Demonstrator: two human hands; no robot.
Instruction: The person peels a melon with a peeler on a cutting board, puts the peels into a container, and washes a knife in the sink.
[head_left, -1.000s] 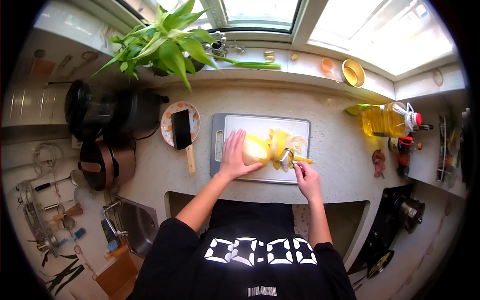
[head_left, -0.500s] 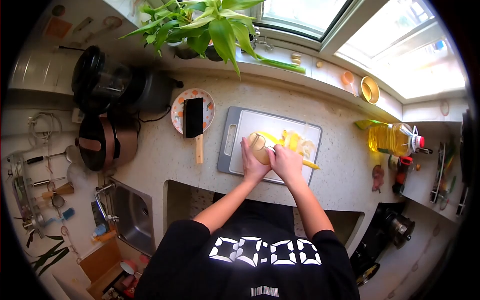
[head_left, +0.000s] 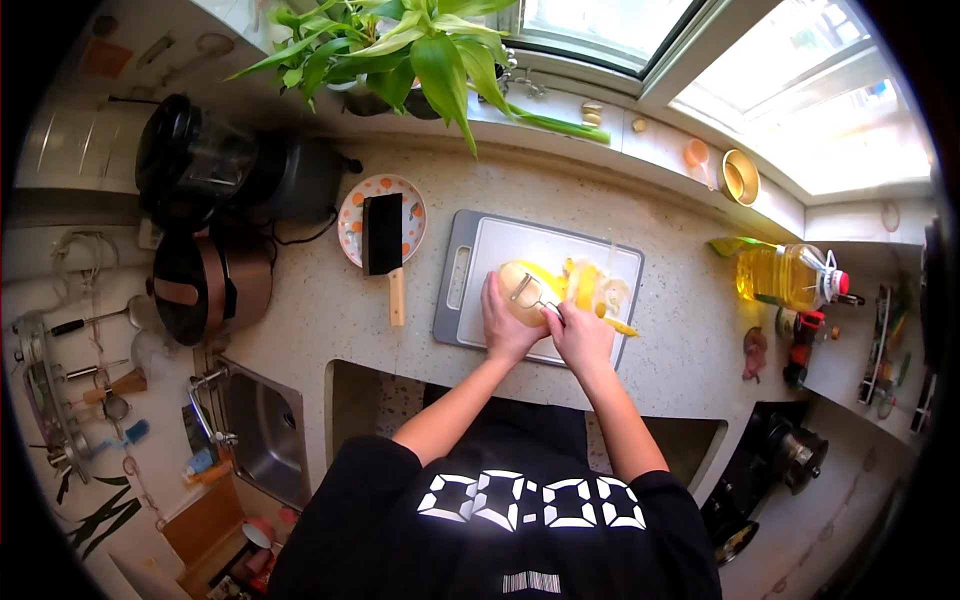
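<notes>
My left hand (head_left: 508, 325) is closed around the side of a pale, rounded potato (head_left: 513, 277) above the cutting board. In my right hand (head_left: 583, 338) is a metal peeler (head_left: 538, 297), its looped head lying across the potato's face. Yellow strips and pieces (head_left: 582, 280) lie just beyond my right hand, with thin pale peelings (head_left: 611, 295) beside them. One long yellow strip (head_left: 621, 327) pokes out past the board's right side. Beneath all this is a white cutting board (head_left: 490, 235) with a grey border. My fingers hide part of the potato and the peeler's handle.
Left of the board, a cleaver (head_left: 383, 235) rests across a patterned plate (head_left: 415, 205). Cookers (head_left: 215, 280) and a sink (head_left: 270, 430) are farther left. An oil bottle (head_left: 785, 278) lies at the right. A leafy plant (head_left: 440, 70) overhangs the back ledge.
The peeler has shifted slightly, and its head now shows fully over the potato. My right hand has moved a little right and down; the left hand keeps its grip.
</notes>
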